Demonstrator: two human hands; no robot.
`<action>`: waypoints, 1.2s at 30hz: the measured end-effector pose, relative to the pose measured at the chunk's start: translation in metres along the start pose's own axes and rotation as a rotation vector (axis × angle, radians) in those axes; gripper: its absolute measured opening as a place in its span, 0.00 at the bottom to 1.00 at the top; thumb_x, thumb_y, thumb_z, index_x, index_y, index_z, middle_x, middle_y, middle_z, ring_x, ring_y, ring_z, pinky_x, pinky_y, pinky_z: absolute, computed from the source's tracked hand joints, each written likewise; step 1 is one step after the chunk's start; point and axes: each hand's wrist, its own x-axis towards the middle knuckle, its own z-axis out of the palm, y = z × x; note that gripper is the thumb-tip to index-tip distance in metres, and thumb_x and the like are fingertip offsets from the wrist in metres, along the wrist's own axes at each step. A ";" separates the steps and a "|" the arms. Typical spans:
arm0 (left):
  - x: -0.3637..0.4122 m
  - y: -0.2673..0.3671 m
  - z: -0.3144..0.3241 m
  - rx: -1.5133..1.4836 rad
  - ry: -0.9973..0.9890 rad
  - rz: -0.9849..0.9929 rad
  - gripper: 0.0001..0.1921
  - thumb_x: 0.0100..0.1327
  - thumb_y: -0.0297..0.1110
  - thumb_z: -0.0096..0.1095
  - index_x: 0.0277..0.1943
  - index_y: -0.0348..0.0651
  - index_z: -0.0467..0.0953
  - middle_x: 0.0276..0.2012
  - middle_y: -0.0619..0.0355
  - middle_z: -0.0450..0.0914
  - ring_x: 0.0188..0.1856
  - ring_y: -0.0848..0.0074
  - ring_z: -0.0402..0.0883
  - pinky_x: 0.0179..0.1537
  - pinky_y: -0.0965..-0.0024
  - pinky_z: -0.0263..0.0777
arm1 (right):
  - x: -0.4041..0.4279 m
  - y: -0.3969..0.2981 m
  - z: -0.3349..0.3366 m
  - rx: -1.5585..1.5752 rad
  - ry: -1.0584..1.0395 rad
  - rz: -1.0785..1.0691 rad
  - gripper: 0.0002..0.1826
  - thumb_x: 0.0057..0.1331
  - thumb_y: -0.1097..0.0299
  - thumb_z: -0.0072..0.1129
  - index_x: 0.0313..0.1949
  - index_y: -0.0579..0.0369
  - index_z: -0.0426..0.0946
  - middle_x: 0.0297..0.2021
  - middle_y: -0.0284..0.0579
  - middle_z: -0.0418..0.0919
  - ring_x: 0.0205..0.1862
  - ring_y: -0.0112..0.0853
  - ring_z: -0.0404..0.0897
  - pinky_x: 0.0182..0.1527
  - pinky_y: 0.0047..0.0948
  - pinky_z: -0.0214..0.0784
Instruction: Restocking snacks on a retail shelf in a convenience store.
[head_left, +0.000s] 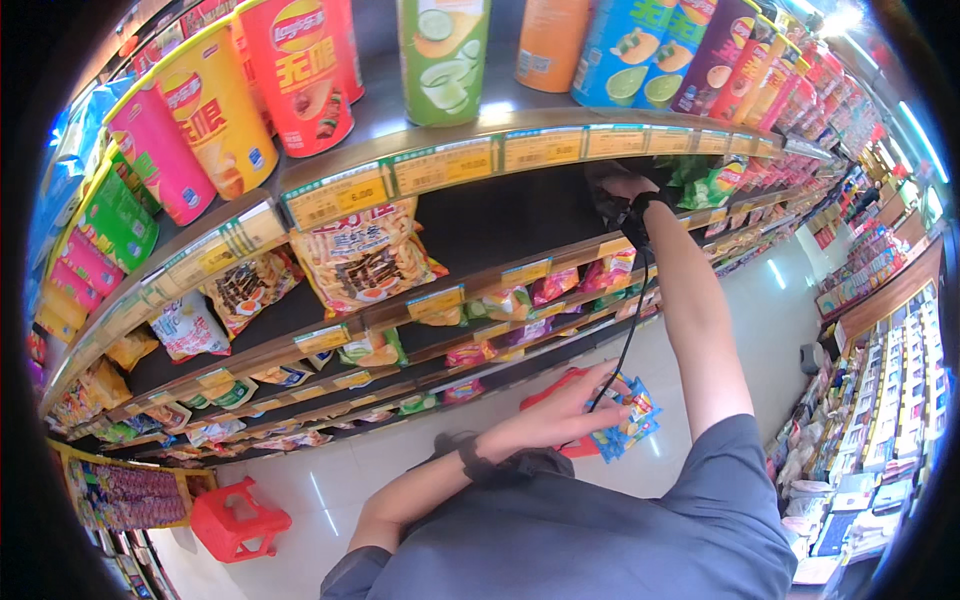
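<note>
My right hand (626, 184) reaches into a dark shelf gap (495, 225) below the price-label rail. It is shadowed and blurred, with a black band and device at the wrist, so its fingers and any hold are unclear. A thin black cable (637, 315) runs down from that wrist towards my left hand (574, 411). The left fingers are spread, with no grip seen, and the wrist wears a black strap. Beyond those fingers, lower down, blue snack bags (634, 420) appear over a red plastic stool (579, 448). Green chip bags (712, 184) lie right of my right hand.
Lay's chip canisters (442, 64) line the upper shelf. A prawn cracker bag (367, 262) stands at the gap's left. More snack bags (517, 300) fill lower shelves. Another red stool (238, 521) is on the tiled floor, and a stocked display (862, 450) stands at right.
</note>
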 end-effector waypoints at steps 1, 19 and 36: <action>0.005 -0.005 0.002 0.103 0.019 0.031 0.28 0.73 0.44 0.59 0.66 0.32 0.62 0.52 0.50 0.76 0.53 0.73 0.77 0.55 0.71 0.71 | 0.006 0.008 -0.003 0.137 -0.016 0.118 0.31 0.73 0.45 0.45 0.67 0.52 0.67 0.62 0.46 0.75 0.63 0.38 0.73 0.63 0.40 0.66; 0.032 -0.045 0.020 -0.107 -0.298 -0.351 0.19 0.77 0.43 0.54 0.56 0.34 0.70 0.51 0.55 0.81 0.56 0.78 0.78 0.57 0.73 0.70 | -0.022 -0.114 0.087 0.088 -0.520 -0.537 0.27 0.70 0.55 0.50 0.67 0.46 0.68 0.66 0.47 0.71 0.70 0.39 0.65 0.71 0.37 0.56; 0.044 -0.028 0.005 -0.088 -0.077 -0.225 0.24 0.77 0.43 0.53 0.67 0.34 0.64 0.56 0.56 0.75 0.57 0.78 0.74 0.56 0.72 0.70 | 0.023 0.064 -0.014 -0.248 0.131 -0.213 0.20 0.69 0.55 0.49 0.51 0.55 0.79 0.53 0.50 0.80 0.55 0.42 0.78 0.57 0.38 0.70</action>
